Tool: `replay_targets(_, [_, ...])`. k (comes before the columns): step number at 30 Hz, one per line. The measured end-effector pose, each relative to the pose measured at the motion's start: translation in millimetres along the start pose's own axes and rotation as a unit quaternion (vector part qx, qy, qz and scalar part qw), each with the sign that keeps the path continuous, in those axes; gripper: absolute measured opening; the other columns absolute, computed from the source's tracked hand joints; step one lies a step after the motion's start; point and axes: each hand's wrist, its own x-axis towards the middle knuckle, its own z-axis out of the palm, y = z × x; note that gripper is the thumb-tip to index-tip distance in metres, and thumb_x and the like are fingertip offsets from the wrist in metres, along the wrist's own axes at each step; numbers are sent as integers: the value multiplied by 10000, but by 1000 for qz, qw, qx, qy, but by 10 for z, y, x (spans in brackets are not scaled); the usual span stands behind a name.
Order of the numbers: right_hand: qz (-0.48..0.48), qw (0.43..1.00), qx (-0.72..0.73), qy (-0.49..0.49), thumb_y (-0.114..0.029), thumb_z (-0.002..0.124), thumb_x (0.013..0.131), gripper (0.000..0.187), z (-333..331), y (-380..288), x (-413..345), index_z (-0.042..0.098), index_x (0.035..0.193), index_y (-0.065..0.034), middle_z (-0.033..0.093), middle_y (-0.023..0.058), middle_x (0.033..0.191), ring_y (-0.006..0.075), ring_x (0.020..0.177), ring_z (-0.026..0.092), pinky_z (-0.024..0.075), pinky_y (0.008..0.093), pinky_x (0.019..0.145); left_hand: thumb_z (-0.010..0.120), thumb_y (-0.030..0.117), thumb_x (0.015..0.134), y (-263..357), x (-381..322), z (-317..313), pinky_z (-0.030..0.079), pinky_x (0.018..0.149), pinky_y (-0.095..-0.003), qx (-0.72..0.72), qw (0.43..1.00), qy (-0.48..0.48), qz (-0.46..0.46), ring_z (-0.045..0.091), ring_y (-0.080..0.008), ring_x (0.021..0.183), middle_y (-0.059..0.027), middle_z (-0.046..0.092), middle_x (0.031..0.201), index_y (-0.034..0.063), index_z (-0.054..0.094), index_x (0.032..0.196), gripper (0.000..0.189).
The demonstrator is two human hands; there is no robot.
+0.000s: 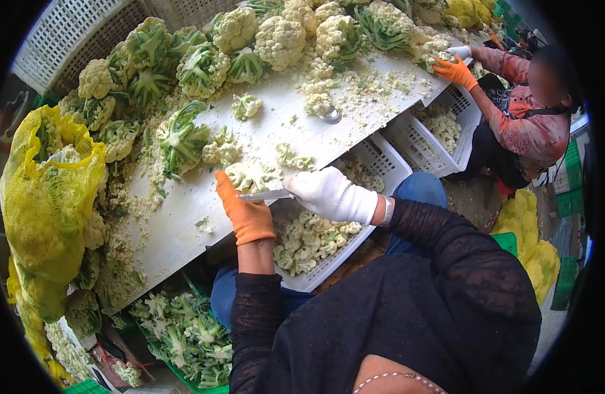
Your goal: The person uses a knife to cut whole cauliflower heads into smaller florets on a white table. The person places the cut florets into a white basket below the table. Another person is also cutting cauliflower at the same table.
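Note:
My left hand [246, 212], in an orange knit glove, holds a cut cauliflower piece [251, 176] just above the table's near edge. My right hand [332, 194], in a white glove, grips a knife [267, 195]. Its blade points left and lies across the front of the orange glove, just below the piece. Small cut florets [293, 157] lie on the table just beyond. Under both hands, partly hidden by them, is a white crate [327, 278] of cut florets [312, 239].
Whole cauliflowers [280, 43] are heaped along the far side of the white table [263, 130]. A yellow mesh bag [46, 212] stands left. Trimmed leaves and stalks [189, 335] fill a green crate below. At right a co-worker [529, 118] handles cauliflower beside another white crate [425, 147].

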Motion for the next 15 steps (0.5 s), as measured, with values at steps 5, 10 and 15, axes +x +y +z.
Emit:
replay_targets(5, [23, 997, -63, 35, -54, 611, 815, 136, 183, 37, 40, 597, 949, -77, 617, 99, 719, 312, 690, 657, 531, 401, 610, 491, 520, 984, 18, 31, -28, 508, 594, -319, 7, 999, -10, -29, 632, -177, 797, -41, 636, 988, 134, 540, 1096, 405])
replay_targets(10, [32, 995, -83, 41, -72, 571, 829, 105, 319, 9, 167, 575, 933, -69, 647, 104, 777, 282, 708, 688, 541, 400, 586, 462, 520, 974, 38, -9, 112, 386, 450, -290, -5, 1000, 10, -17, 531, -140, 574, -11, 607, 800, 143, 552, 969, 388])
replay_targets(15, [15, 1000, -5, 15, -70, 556, 841, 112, 290, -22, 238, 581, 949, -55, 649, 136, 782, 337, 722, 684, 542, 428, 597, 425, 520, 963, 122, -71, 325, 473, 622, -343, -75, 996, 46, 1, 588, -184, 759, -34, 636, 925, 110, 593, 1037, 449])
